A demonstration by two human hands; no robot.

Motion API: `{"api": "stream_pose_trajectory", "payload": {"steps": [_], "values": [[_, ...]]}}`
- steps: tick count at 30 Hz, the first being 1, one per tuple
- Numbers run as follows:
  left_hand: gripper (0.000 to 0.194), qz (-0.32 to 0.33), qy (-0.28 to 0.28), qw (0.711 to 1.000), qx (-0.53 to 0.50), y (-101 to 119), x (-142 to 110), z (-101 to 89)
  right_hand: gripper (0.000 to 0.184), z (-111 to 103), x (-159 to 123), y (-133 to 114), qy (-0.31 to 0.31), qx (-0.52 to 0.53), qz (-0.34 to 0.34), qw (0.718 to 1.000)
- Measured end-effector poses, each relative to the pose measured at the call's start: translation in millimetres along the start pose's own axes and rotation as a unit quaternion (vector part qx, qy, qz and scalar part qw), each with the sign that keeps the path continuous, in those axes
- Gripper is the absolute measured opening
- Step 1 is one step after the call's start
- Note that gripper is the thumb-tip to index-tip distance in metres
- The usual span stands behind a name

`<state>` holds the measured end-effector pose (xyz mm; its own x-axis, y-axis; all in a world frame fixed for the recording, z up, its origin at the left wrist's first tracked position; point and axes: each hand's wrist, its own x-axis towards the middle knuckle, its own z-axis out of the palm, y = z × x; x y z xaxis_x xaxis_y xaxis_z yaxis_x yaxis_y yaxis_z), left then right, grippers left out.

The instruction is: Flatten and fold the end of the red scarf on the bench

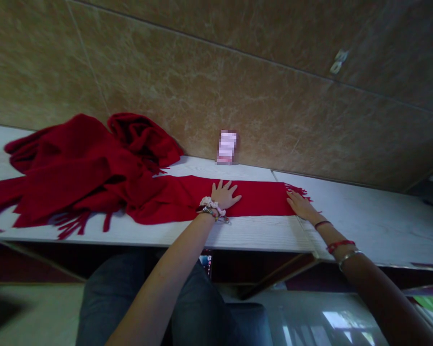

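Left hand (224,194), splayed, and right hand (303,206), unclenched, lie palm-down on red scarf (261,198).

The left hand (225,194) lies spread on a red scarf (261,198) laid flat on the white surface (368,218). At its three o'clock the right hand (301,205) touches the scarf's fringed end (298,190); at nine o'clock sits a heap of red cloth (72,168).

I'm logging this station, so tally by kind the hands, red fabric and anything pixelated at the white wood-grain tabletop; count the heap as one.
Bare hands, left hand and right hand: 2
Flat red fringed fabric strip: 1
Red fringed fabric heap, pieces within unclear: 1
Pixelated pink-and-white rectangular item: 1
Total: 5
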<state>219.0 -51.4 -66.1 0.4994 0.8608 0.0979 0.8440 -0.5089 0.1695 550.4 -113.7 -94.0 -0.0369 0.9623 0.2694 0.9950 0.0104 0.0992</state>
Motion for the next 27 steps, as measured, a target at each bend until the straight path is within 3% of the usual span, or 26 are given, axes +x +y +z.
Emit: {"api": "stream_pose_trajectory", "payload": {"steps": [3,8,11,13,16,23,27], "values": [[0.059,-0.002,0.006,1.0,-0.001,0.2,-0.8,-0.4,0.051,-12.1,12.7,-21.6,-0.005,0.016,0.013,1.0],[0.06,-0.051,0.018,0.999,0.004,1.6,-3.2,-2.8,0.052,-33.9,43.0,-102.8,-0.04,0.095,-0.079,0.992],[0.066,-0.068,-0.003,0.998,0.006,1.5,-2.7,-3.4,0.052,-32.0,57.1,-137.4,-0.069,0.123,-0.123,0.982],[0.067,-0.067,-0.013,0.998,0.005,1.3,-2.1,-3.6,0.052,-25.8,63.1,-143.3,-0.092,0.132,-0.125,0.979],[0.067,-0.064,-0.02,0.998,0.004,1.8,-2.1,-3.9,0.052,-15.1,67.0,-126.8,-0.115,0.131,-0.093,0.98],[0.064,-0.063,-0.018,0.998,0.011,3.4,-3.3,-5.2,0.049,-0.9,64.5,-41.8,-0.1,0.069,0.052,0.991],[0.063,-0.06,-0.019,0.998,0.012,3.2,-3.4,-5.5,0.05,-1.5,62.9,-14.7,-0.099,0.058,0.094,0.989]]}}
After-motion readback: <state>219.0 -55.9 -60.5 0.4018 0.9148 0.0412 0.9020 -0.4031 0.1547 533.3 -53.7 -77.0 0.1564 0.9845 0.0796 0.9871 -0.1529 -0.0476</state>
